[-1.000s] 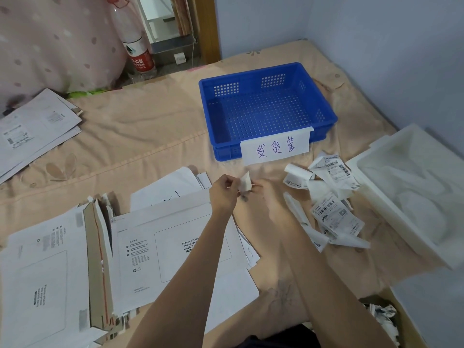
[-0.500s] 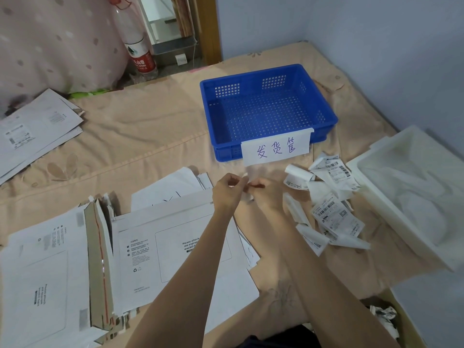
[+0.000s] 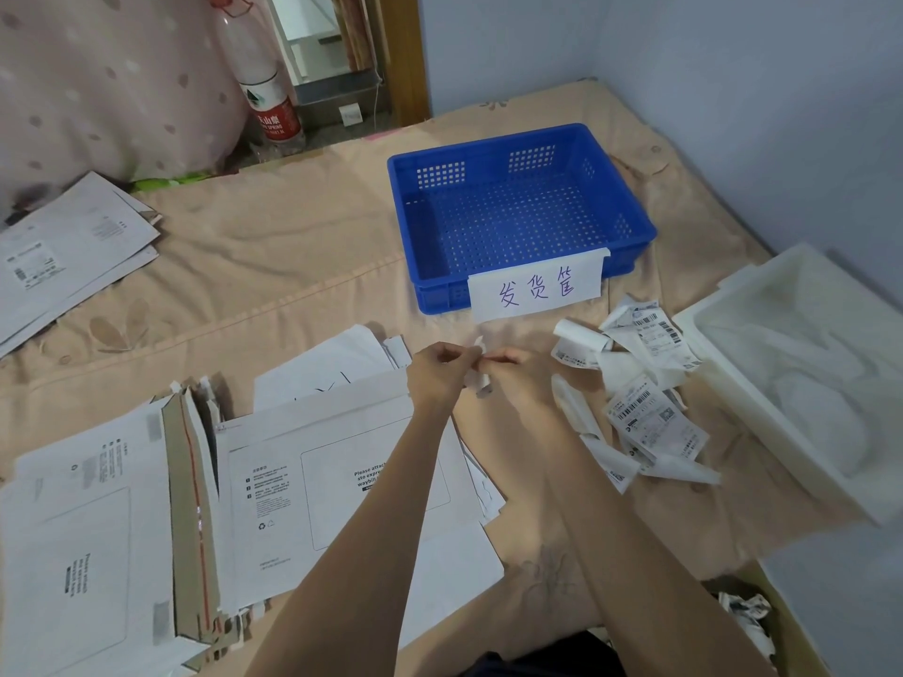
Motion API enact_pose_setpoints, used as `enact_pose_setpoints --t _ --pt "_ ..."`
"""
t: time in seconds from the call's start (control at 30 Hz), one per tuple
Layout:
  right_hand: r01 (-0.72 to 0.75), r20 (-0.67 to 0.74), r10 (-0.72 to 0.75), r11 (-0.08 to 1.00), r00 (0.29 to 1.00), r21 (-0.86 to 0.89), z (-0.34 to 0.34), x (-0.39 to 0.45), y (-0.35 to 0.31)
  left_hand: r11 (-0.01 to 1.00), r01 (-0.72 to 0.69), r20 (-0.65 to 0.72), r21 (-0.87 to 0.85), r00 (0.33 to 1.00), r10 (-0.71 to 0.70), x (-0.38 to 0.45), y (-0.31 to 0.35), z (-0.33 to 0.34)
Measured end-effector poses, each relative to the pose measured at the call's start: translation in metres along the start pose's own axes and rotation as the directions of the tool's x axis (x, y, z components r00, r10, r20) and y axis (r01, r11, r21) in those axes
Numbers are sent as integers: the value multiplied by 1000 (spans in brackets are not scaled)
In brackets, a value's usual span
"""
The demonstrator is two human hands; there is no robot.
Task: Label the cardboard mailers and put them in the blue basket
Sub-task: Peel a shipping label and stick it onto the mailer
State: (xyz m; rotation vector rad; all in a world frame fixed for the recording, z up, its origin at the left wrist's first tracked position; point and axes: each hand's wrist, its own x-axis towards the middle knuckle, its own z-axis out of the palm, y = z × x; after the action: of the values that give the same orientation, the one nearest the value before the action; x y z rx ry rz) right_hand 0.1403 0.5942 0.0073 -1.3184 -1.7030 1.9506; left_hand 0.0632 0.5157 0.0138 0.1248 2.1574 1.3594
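1. Cardboard mailers (image 3: 342, 486) lie in a loose white stack on the peach bedsheet (image 3: 273, 280), under the person's left forearm, with printed panels facing up.
2. One more mailer (image 3: 188, 520) lies partly opened along the stack's left edge, showing its brown inner face and a red tear strip.
3. Just past the stack's far right corner, the left hand (image 3: 437, 371) and the right hand (image 3: 518, 373) meet, both pinching a small white label (image 3: 478, 371) between their fingertips; the label is curled and blurred, so its print cannot be read.
4. To the right of the hands, a heap of curled shipping labels (image 3: 640, 412) with barcodes lies on the sheet.
5. Beyond the hands stands the blue basket (image 3: 518, 217), holding nothing, with a white handwritten paper tag (image 3: 537, 285) on its near wall.
6. A white plastic tub (image 3: 801, 364) sits at the right, beside the label heap.
7. Another pile of white mailers (image 3: 73, 251) lies at the far left, well apart from the main stack.
8. A clear water bottle (image 3: 266, 90) with a red label stands behind the bed.
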Motion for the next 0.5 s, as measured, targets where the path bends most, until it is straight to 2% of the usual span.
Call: enact_pose_setpoints --t 0.2,0.5 --pt "-79 15 79 995 997 55 3 3 3 999 11 -29 -37 1000 -12 0 -1 1" --pt "-118 57 116 993 992 29 0 5 1 992 -11 -30 -123 1000 8 -4 -1 0"
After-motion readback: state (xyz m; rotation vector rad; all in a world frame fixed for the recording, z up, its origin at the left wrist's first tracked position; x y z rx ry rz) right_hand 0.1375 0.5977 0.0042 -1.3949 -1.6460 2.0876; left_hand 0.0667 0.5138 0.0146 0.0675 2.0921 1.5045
